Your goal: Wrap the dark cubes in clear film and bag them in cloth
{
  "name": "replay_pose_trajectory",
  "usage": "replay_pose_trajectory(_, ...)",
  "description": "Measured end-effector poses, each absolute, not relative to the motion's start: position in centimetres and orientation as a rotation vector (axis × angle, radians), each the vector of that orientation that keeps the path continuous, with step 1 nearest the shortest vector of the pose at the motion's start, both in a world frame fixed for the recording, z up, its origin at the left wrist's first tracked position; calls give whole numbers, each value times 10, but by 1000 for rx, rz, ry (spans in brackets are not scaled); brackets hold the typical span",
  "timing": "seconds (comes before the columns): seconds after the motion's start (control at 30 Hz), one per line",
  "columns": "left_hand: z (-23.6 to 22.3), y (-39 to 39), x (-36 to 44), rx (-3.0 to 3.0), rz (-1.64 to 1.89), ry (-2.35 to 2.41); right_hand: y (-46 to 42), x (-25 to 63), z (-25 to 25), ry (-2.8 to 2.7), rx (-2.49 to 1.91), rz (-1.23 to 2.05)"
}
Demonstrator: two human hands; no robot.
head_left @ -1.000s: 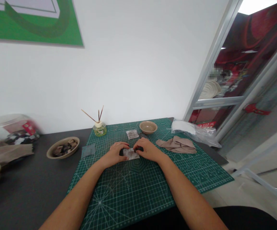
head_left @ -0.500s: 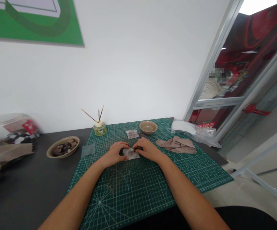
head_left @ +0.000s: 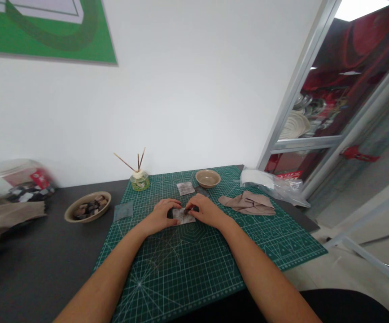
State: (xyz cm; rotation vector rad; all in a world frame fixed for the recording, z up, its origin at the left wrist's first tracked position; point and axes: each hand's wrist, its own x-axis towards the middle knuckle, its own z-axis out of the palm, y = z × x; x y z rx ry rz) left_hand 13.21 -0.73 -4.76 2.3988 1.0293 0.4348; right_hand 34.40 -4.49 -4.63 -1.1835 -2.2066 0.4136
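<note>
A small whitish square sheet (head_left: pixel 186 219), smudged with dark marks, lies on the green cutting mat (head_left: pixel 214 264). My left hand (head_left: pixel 162 214) holds it at its left side, thumb at the near edge and fingers at the far edge. Over the sheet's right part, my right hand (head_left: pixel 203 209) pinches a small dark piece (head_left: pixel 186 211) against the surface; the fingers mostly hide it. Just behind them lies a second smudged square sheet (head_left: pixel 185 188), with a dark flat piece (head_left: pixel 202 191) beside it. Farther back stands a shallow beige bowl (head_left: pixel 208 179).
On the left are a bowl of brown chunks (head_left: pixel 88 218), a grey-blue square sheet (head_left: pixel 123 211) and a reed diffuser (head_left: pixel 140 180). To the right lie a crumpled brownish cloth (head_left: pixel 248 203) and a clear plastic bag (head_left: pixel 275 186). A lidded tub (head_left: pixel 12 175) stands far left.
My right fingers have shifted slightly left across the smudged sheet with the dark piece. My left hand stays in place.
</note>
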Motion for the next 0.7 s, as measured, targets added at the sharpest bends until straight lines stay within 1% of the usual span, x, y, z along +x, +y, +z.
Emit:
replay_pose_trajectory(0.53,-46,-9,133,2379,422,1059,-48,338,-45,-2246,-1105,407)
replay_pose_trajectory(0.7,-47,-8,133,2381,432,1050,-44,346,-47,-2176,-1183,236)
